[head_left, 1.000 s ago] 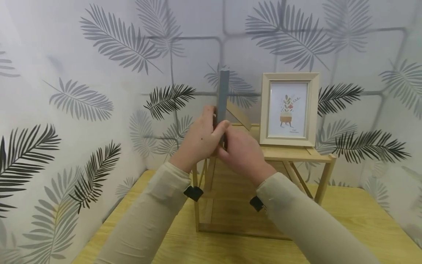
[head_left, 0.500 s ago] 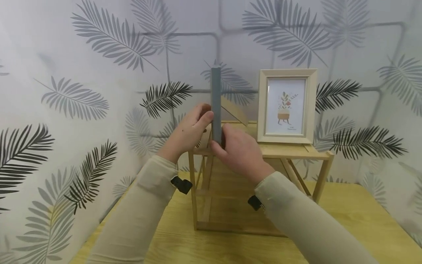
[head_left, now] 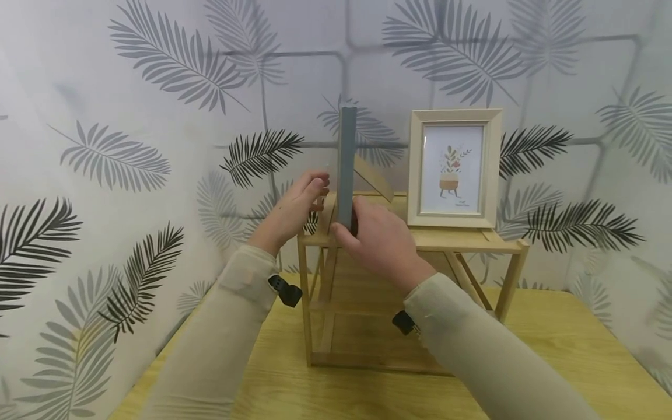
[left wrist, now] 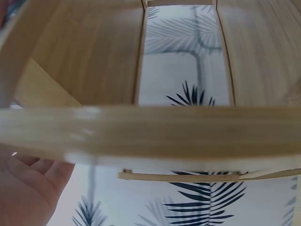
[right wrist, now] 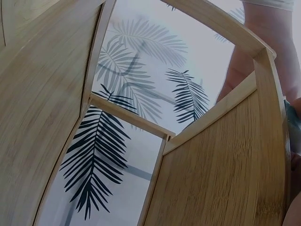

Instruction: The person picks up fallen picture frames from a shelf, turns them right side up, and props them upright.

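A blue-grey picture frame (head_left: 346,163) stands upright, turned edge-on to the head view, on top of a wooden shelf rack (head_left: 472,242). A tan back stand (head_left: 373,178) slants out on its right. My right hand (head_left: 380,239) grips the frame's lower part, thumb on the near edge; the other fingers are hidden behind. To the left of the frame, my left hand (head_left: 289,213) is apart from it, fingers loosely bent, beside the rack's top left corner. In the left wrist view, part of that hand (left wrist: 30,188) shows below a blurred wooden bar.
A cream picture frame (head_left: 455,169) with a potted-plant print stands on the rack's right side. The rack sits on a yellow wood-grain table (head_left: 556,338). Behind it is a leaf-patterned wall (head_left: 173,76).
My left hand has let go of the blue-grey frame and moved left. The right hand keeps its grip; the frame shifted left, then slightly back right.
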### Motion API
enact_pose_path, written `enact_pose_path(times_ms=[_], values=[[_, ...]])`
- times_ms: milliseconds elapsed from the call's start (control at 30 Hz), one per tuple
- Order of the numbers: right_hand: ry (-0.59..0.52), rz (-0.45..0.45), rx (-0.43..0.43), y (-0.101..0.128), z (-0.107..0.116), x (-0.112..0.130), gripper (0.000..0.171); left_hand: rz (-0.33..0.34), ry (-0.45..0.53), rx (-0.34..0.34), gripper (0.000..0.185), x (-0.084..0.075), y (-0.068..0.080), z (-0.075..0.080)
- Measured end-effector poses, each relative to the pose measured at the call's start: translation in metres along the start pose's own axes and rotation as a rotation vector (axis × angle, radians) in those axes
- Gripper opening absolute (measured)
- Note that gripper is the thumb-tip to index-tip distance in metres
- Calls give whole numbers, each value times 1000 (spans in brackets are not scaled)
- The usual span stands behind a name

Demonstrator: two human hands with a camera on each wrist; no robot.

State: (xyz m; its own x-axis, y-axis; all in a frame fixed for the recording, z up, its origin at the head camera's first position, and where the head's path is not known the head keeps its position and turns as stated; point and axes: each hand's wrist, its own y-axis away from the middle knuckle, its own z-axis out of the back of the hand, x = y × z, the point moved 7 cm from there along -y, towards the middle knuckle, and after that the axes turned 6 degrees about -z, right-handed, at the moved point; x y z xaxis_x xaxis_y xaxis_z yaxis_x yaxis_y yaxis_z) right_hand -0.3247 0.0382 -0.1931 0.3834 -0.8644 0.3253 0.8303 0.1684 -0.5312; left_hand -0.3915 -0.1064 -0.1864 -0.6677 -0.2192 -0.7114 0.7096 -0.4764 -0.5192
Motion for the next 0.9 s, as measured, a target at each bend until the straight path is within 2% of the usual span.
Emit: enact_pose_path(times_ms=[167, 300, 467, 700, 900], values=[[-12, -2, 10, 1, -1, -1, 33, 4, 83, 13, 58, 14, 0, -3], [-19, 5, 7, 2, 0, -1, 32, -45, 160, 29, 60, 17, -2, -6], [-27, 18, -2, 2, 1, 0, 31, -94, 201, 43, 61, 19, -6, -8], [-13, 19, -13, 2, 2, 0, 30, -74, 266, 39, 65, 21, -13, -12], [-27, 25, -20, 3, 2, -1, 30, -40, 281, 36, 69, 23, -19, -14]])
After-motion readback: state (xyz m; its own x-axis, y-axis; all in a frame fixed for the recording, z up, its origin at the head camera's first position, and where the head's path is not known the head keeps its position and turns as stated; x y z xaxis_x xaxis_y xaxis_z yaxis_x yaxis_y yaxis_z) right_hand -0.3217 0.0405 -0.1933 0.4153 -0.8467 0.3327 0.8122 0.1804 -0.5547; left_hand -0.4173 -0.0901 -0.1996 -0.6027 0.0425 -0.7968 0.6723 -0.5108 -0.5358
